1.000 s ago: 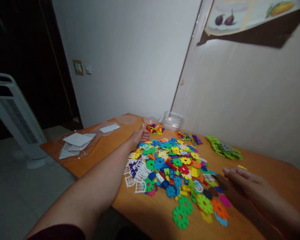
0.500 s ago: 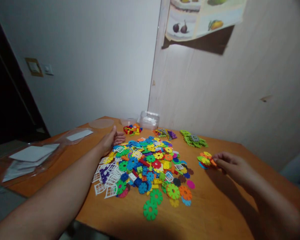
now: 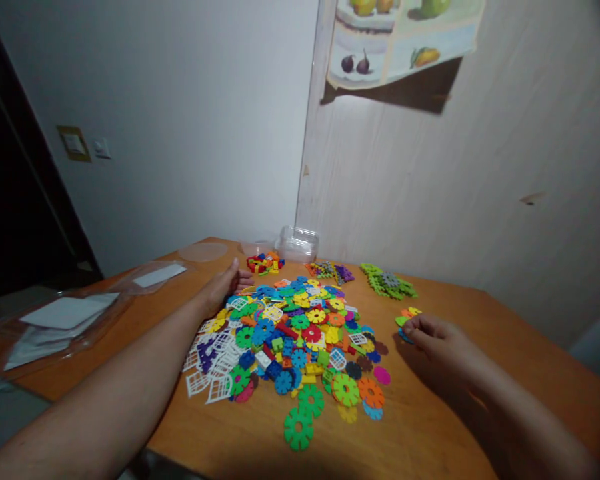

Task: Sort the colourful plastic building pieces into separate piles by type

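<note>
A large heap of plastic pieces (image 3: pixel 300 320) spreads over the wooden table (image 3: pixel 405 427): notched flower discs, small building bricks and white window frames. My left hand (image 3: pixel 226 287) rests at the heap's far left edge, its fingers stretched out and holding nothing. To the right of the heap, my right hand (image 3: pixel 433 339) has thumb and fingers pressed together against a small group of flower discs (image 3: pixel 405 321). Yellow, orange, green and blue show in that group, partly covered by the hand. Whatever lies between those fingertips is hidden.
Behind the heap lie small bricks (image 3: pixel 265 263), purple and grey pieces (image 3: pixel 333 270) and green pieces (image 3: pixel 389 281). A clear plastic box (image 3: pixel 299 244) stands against the wall. Bags with white cards (image 3: pixel 65 310) and a round lid (image 3: pixel 203 251) are at the left.
My right hand has moved slightly left and lower over the small disc group, now covering the orange disc its fingers touched before. My left hand stays by the heap. The view has shifted slightly.
</note>
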`<state>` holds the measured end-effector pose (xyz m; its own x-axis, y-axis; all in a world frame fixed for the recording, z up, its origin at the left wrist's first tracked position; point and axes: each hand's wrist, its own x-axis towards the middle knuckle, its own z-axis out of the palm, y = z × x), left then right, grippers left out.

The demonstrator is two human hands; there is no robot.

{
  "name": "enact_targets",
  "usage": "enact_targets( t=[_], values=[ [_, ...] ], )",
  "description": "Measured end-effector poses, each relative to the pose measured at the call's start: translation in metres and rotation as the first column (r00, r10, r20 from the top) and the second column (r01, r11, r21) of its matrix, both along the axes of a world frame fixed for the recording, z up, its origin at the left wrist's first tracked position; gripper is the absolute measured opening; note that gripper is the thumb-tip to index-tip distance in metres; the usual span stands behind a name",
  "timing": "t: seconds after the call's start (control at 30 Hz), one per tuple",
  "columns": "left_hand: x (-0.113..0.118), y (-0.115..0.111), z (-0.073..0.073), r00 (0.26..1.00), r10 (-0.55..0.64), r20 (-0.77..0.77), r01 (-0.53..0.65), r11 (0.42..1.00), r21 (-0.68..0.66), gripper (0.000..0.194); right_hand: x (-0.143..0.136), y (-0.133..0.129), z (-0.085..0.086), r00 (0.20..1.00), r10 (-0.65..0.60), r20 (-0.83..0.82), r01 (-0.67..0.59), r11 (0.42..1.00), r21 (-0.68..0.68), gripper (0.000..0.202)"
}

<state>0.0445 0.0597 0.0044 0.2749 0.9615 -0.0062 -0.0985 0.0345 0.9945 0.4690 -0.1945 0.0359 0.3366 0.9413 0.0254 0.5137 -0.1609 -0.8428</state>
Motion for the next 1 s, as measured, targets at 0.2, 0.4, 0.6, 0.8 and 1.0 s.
enact_targets(
  t=[0.2, 0.4, 0.6, 0.8, 1.0],
  values=[
    [0.006, -0.008, 0.006, 1.0, -0.015, -0.028, 0.014, 1.0, -0.023, 0.07, -0.014, -0.009, -0.001, 0.995, -0.097, -0.005, 0.097, 0.985, 0.14, 0.024],
    [0.01, -0.011, 0.005, 0.995, -0.086, 0.052, 0.089, 0.995, -0.048, 0.072, -0.01, -0.005, 0.002, 0.998, -0.063, -0.011, 0.064, 0.993, 0.101, 0.024],
    [0.011, -0.008, 0.008, 0.983, -0.128, 0.129, 0.138, 0.988, -0.071, 0.075, -0.007, -0.009, 0.013, 0.99, -0.127, -0.064, 0.135, 0.982, 0.135, 0.026],
    [0.006, -0.009, 0.013, 0.981, -0.134, 0.14, 0.14, 0.99, -0.034, 0.084, 0.012, -0.016, 0.026, 0.953, -0.301, -0.015, 0.3, 0.945, 0.127, 0.021],
    [0.004, -0.009, 0.015, 0.989, -0.09, 0.115, 0.097, 0.994, -0.053, 0.081, 0.044, -0.016, 0.023, 0.923, -0.383, 0.026, 0.376, 0.916, 0.139, 0.012]
  ],
)
